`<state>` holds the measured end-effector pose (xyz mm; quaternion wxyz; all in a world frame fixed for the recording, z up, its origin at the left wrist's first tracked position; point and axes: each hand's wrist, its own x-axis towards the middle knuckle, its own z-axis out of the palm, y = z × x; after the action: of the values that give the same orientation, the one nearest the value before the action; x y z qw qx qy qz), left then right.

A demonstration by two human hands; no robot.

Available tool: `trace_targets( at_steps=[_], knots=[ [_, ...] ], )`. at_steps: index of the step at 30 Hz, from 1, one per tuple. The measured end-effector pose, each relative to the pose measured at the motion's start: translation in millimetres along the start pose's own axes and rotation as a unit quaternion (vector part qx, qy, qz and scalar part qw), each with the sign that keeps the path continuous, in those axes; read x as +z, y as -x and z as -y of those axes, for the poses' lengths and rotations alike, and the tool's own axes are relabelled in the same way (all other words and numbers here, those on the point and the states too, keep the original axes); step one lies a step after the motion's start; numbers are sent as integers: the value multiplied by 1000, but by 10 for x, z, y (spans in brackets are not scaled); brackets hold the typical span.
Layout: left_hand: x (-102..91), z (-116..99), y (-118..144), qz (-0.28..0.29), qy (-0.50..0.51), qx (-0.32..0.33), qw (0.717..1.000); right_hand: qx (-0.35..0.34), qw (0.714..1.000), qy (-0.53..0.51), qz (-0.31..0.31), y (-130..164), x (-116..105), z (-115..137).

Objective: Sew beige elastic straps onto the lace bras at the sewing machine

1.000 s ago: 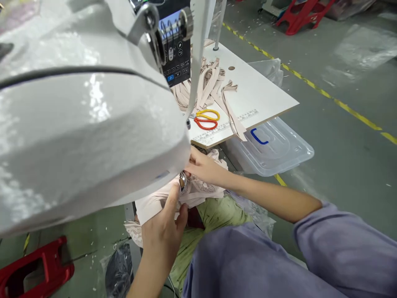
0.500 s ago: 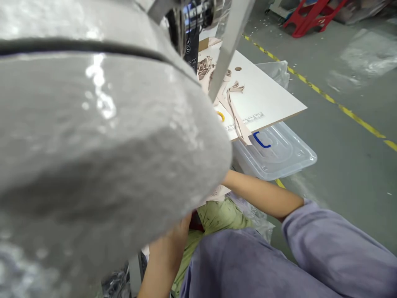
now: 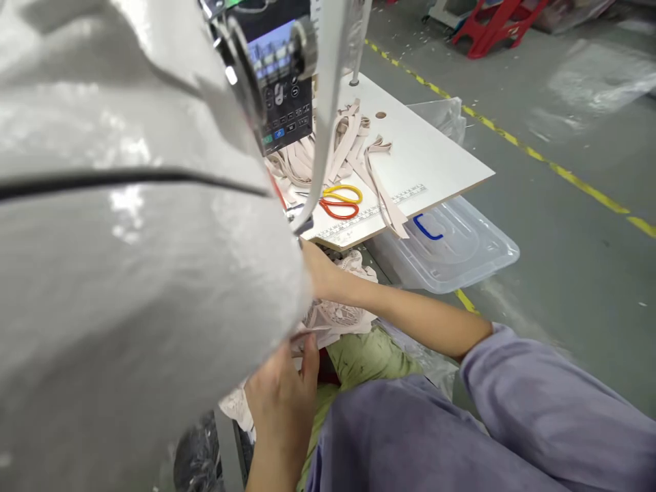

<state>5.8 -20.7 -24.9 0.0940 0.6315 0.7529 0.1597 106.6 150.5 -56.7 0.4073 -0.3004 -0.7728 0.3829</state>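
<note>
A big white sewing machine head (image 3: 128,232) fills the left of the view and hides the needle area. My left hand (image 3: 281,396) rests on pale pink lace fabric (image 3: 338,318) at the machine's lower edge, fingers partly behind the housing. My right hand (image 3: 318,270) reaches in under the machine head onto the same fabric; its fingertips are hidden. Whether either hand pinches the fabric is not visible.
A white table (image 3: 441,160) carries a pile of beige straps (image 3: 348,140) and red-and-yellow scissors (image 3: 338,201). The machine's control panel (image 3: 284,102) glows above. A clear plastic bin lid (image 3: 451,242) lies below the table edge. Red stools (image 3: 486,27) stand on the floor.
The view has shifted: the machine head covered both hands half a second ago, and now the hands, scissors and control panel show again. My hands stay at the fabric.
</note>
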Motion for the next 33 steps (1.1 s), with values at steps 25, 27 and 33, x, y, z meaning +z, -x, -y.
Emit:
trace_targets(
  at_steps=[25, 27, 33],
  knots=[
    [-8, 56, 55, -16, -35, 12, 999, 105, 976, -174, -83, 343, -43, 47],
    [12, 85, 69, -45, -19, 12, 999, 131, 969, -193, -76, 456, -70, 60],
    [173, 27, 256, -55, -9, 18, 998, 187, 967, -166, -51, 914, -160, 235]
  ],
)
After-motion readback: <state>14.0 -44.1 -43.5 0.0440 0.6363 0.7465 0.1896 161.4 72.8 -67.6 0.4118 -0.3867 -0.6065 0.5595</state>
